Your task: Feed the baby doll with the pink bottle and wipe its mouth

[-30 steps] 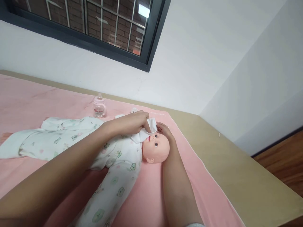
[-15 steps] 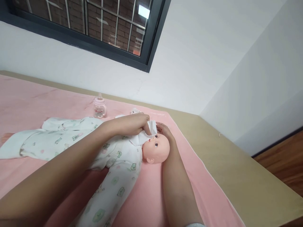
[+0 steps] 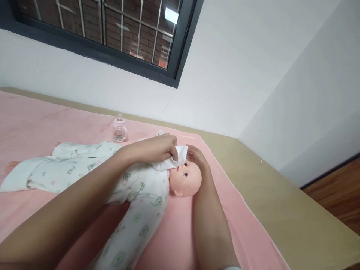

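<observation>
A baby doll in a white sleepsuit with green animal prints lies on its back, head to the right. My left hand reaches across its chest, fingers closed on a white cloth. The cloth lies against the doll's chin and mouth, and one corner stands up beside the face. Behind the far side of the bald head is my right hand, fingers stretched out and slightly curved. My right wrist rests along the crown; whether the palm touches the head is hidden.
A pink-topped baby bottle stands upright beyond the doll's body. Underneath is a pink sheet on a tan surface. A white wall with a dark-framed window rises behind.
The cloth's raised corner has shifted slightly and shows a little wider by the doll's cheek. Both hands stay nearly in place; the whole view has moved down slightly.
</observation>
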Action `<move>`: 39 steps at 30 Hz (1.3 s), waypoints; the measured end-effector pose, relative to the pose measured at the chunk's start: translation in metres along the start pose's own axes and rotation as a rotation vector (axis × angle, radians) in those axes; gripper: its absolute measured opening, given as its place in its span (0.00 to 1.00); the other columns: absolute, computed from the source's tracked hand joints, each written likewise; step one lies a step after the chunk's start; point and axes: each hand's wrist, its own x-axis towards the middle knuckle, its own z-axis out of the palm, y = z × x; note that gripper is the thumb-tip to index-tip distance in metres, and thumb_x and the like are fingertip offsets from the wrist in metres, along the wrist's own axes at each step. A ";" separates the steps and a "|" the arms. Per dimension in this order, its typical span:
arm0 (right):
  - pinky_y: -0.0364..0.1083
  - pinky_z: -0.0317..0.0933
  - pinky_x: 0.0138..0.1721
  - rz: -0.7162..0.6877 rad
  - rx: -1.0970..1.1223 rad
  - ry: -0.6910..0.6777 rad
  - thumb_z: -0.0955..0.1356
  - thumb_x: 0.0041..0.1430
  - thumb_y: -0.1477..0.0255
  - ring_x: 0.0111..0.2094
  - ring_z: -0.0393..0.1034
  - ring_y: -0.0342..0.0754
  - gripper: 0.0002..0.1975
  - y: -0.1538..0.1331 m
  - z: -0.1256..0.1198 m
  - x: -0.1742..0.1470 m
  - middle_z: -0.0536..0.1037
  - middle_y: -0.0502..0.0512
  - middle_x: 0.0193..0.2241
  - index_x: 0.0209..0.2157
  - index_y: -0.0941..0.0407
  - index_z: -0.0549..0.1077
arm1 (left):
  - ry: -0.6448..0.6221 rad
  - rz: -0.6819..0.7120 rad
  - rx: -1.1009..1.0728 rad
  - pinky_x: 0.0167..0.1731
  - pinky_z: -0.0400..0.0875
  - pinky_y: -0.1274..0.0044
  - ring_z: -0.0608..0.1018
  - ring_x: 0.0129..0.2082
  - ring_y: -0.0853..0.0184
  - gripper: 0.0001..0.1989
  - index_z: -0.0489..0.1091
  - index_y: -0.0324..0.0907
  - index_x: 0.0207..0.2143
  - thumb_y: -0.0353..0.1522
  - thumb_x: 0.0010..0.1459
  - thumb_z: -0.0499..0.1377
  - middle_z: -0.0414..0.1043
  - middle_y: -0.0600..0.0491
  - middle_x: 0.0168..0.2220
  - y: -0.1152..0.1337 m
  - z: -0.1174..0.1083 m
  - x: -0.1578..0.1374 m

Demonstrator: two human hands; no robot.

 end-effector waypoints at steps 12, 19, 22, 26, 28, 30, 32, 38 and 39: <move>0.57 0.50 0.62 -0.396 -0.432 -0.614 0.74 0.47 0.62 0.62 0.56 0.53 0.24 -0.133 0.026 -0.063 0.68 0.48 0.57 0.48 0.44 0.73 | 0.285 -0.109 -0.014 0.59 0.55 0.61 0.58 0.61 0.57 0.15 0.75 0.43 0.34 0.28 0.58 0.47 0.60 0.49 0.59 -0.011 -0.018 -0.012; 0.56 0.59 0.52 -0.365 -0.646 -0.436 0.75 0.45 0.66 0.51 0.68 0.57 0.18 -0.131 0.068 -0.080 0.76 0.53 0.46 0.41 0.47 0.76 | 0.370 -0.225 -0.098 0.59 0.55 0.61 0.61 0.59 0.57 0.14 0.72 0.43 0.38 0.32 0.60 0.47 0.63 0.48 0.56 -0.026 -0.028 -0.020; 0.51 0.62 0.44 -0.400 -0.625 -0.359 0.69 0.54 0.68 0.39 0.71 0.50 0.05 -0.130 0.070 -0.074 0.78 0.51 0.33 0.34 0.51 0.75 | 0.392 -0.235 -0.163 0.59 0.56 0.61 0.63 0.58 0.57 0.13 0.70 0.44 0.40 0.36 0.62 0.48 0.64 0.48 0.55 -0.034 -0.029 -0.023; 0.49 0.62 0.43 -0.432 -0.574 -0.288 0.67 0.56 0.67 0.36 0.71 0.48 0.07 -0.132 0.066 -0.072 0.77 0.50 0.30 0.36 0.52 0.74 | 0.442 -0.293 -0.306 0.57 0.59 0.63 0.62 0.61 0.54 0.29 0.56 0.46 0.59 0.45 0.58 0.56 0.58 0.44 0.61 -0.043 -0.021 -0.020; 0.48 0.62 0.43 -0.442 -0.535 -0.262 0.68 0.56 0.66 0.38 0.71 0.48 0.07 -0.133 0.064 -0.073 0.78 0.51 0.33 0.36 0.52 0.74 | 0.429 -0.337 -0.422 0.55 0.61 0.63 0.62 0.61 0.52 0.42 0.47 0.45 0.64 0.46 0.53 0.61 0.58 0.41 0.61 -0.046 -0.017 -0.017; 0.48 0.62 0.42 -0.447 -0.487 -0.258 0.68 0.56 0.65 0.38 0.71 0.47 0.08 -0.133 0.063 -0.074 0.78 0.52 0.35 0.35 0.52 0.75 | 0.363 -0.329 -0.552 0.53 0.64 0.63 0.67 0.57 0.54 0.45 0.44 0.43 0.65 0.44 0.51 0.63 0.65 0.42 0.54 -0.049 -0.014 -0.015; 0.46 0.62 0.40 -0.434 -0.425 -0.275 0.68 0.56 0.63 0.37 0.71 0.47 0.09 -0.133 0.063 -0.076 0.77 0.53 0.36 0.35 0.53 0.75 | 0.293 -0.299 -0.670 0.50 0.67 0.64 0.72 0.50 0.57 0.44 0.45 0.43 0.65 0.41 0.52 0.63 0.70 0.48 0.46 -0.051 -0.014 -0.015; 0.43 0.59 0.32 -0.388 -0.251 -0.257 0.70 0.54 0.63 0.29 0.65 0.43 0.16 -0.129 0.068 -0.085 0.72 0.48 0.27 0.45 0.50 0.71 | 0.277 -0.231 -0.903 0.38 0.72 0.71 0.76 0.44 0.59 0.44 0.48 0.44 0.64 0.38 0.49 0.66 0.69 0.46 0.46 -0.059 -0.024 -0.024; 0.42 0.58 0.32 -0.381 -0.217 -0.246 0.70 0.54 0.63 0.28 0.64 0.42 0.19 -0.127 0.068 -0.086 0.70 0.47 0.26 0.48 0.49 0.69 | 0.283 -0.250 -0.886 0.37 0.72 0.71 0.76 0.42 0.60 0.45 0.47 0.45 0.65 0.39 0.49 0.66 0.69 0.47 0.45 -0.061 -0.027 -0.027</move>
